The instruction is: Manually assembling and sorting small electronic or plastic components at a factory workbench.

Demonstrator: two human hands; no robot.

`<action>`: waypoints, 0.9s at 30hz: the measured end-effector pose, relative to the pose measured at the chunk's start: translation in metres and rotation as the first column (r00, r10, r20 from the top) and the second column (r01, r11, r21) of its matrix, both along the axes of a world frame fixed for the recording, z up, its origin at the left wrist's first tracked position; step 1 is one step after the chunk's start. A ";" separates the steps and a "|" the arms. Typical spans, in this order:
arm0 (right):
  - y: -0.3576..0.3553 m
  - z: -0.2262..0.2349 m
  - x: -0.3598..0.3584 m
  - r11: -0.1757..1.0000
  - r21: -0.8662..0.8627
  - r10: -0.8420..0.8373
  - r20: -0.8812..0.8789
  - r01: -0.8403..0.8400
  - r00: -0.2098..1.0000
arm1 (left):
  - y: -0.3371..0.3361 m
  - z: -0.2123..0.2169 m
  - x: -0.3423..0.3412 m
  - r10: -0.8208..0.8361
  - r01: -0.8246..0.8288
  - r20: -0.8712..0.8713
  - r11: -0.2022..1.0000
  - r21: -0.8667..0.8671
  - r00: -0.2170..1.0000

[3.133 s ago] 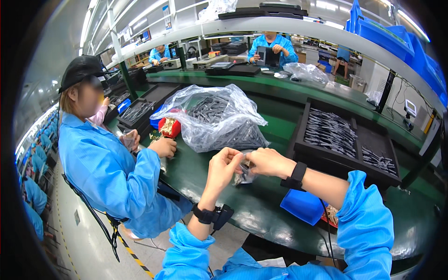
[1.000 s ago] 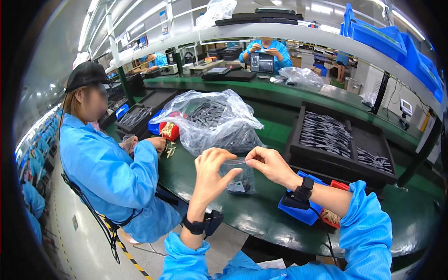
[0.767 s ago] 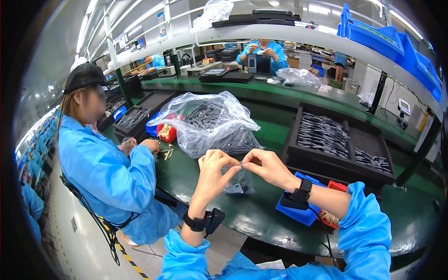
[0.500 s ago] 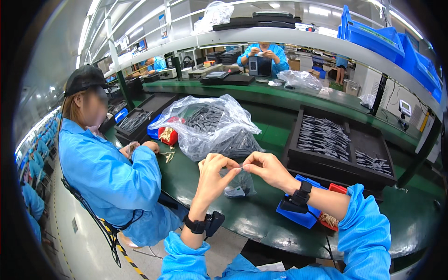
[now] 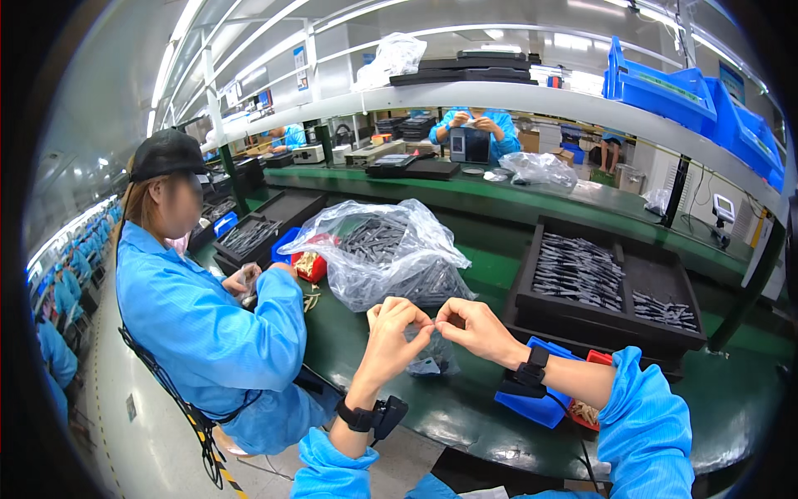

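My left hand [image 5: 394, 337] and my right hand [image 5: 475, 331] meet fingertip to fingertip above the green bench [image 5: 465, 407]. Each one is closed in a pinch. Whatever lies between the fingertips is too small to make out. Just below them a small clear plastic bag [image 5: 434, 359] rests on the bench. Beyond my hands stands a large open clear plastic bag [image 5: 332, 259], full of small dark grey parts [image 5: 376, 241]. A black tray [image 5: 519, 295] on the right holds rows of similar dark parts [image 5: 575, 270].
Below my right wrist sits a blue bin [image 5: 532, 409], with a red bin [image 5: 600, 358] of small pale pieces beside it. A co-worker in blue [image 5: 208, 308] sits close on my left, handling something. A white shelf rail [image 5: 499, 93] carrying blue bins [image 5: 661, 87] crosses overhead.
The whole view has shifted, so the bench things sit slightly lower in the picture. My hands stay pinched together. The co-worker's hands have come up a little.
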State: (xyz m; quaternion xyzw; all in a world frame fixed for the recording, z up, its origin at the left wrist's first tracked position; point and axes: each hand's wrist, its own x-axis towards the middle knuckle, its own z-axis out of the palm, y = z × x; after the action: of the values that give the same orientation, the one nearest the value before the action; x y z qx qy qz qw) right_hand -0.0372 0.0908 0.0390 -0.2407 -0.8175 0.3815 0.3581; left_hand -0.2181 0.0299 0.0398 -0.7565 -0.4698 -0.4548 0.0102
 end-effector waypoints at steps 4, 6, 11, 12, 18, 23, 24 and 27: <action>-0.001 0.003 0.002 1.000 0.013 -0.019 -0.012 0.019 1.000 | 0.001 -0.002 -0.007 0.005 0.002 0.075 0.995 -0.097 0.997; -0.004 0.010 0.003 0.999 0.034 -0.016 0.001 0.016 1.000 | 0.000 -0.003 -0.012 -0.005 0.018 0.094 0.991 -0.131 0.996; -0.003 0.009 0.003 0.997 0.077 -0.001 -0.009 0.001 1.000 | 0.002 -0.005 -0.010 -0.053 0.067 0.122 0.990 -0.120 0.991; -0.002 0.010 0.003 0.997 0.074 -0.001 -0.006 0.002 1.000 | 0.003 -0.006 -0.010 -0.061 0.081 0.148 0.987 -0.136 0.987; -0.002 0.013 0.003 0.998 0.049 0.044 0.016 -0.044 0.999 | 0.003 -0.007 -0.009 -0.092 0.160 0.288 0.962 -0.223 0.953; 0.002 0.010 0.001 0.999 -0.003 0.042 0.049 -0.042 0.998 | 0.005 -0.010 -0.008 -0.079 0.112 0.263 0.987 -0.112 0.962; 0.002 0.009 0.001 0.999 -0.012 0.043 0.037 -0.043 0.998 | 0.005 -0.010 -0.008 -0.079 0.112 0.263 0.987 -0.115 0.962; 0.004 0.006 0.000 0.999 -0.025 0.036 0.017 -0.035 0.999 | 0.005 -0.010 -0.006 -0.083 0.123 0.262 0.982 -0.142 0.961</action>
State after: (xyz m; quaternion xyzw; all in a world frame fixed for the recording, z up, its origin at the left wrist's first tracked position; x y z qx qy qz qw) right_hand -0.0370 0.0946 0.0453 -0.2338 -0.8200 0.3956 0.3412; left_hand -0.2243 0.0349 0.0296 -0.7136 -0.4615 -0.5097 -0.1339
